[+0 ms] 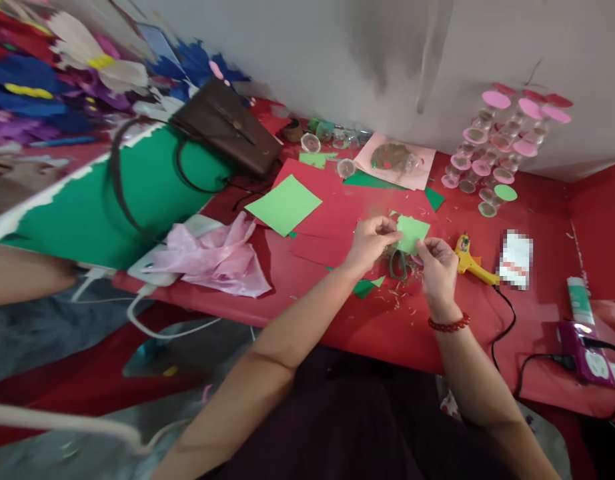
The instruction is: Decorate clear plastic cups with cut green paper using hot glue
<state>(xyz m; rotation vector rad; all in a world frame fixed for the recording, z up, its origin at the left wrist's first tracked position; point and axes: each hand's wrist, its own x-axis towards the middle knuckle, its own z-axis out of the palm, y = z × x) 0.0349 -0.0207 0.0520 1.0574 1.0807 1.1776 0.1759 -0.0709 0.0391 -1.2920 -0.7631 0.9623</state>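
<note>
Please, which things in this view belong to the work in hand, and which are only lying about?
Probably the work:
- small light-green paper, between left hand and right hand
- larger light-green sheet
- scissors, partly hidden
- yellow glue gun

Probably just lying about:
- brown handbag
- crumpled pink material

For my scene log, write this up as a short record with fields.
left hand: fingers on small light-green square
right hand: fingers on same square's edge
below hands: scissors
right of hands: yellow glue gun
left of hands: larger light-green sheet
far left: brown bag, pink cloth
surface: red table
</note>
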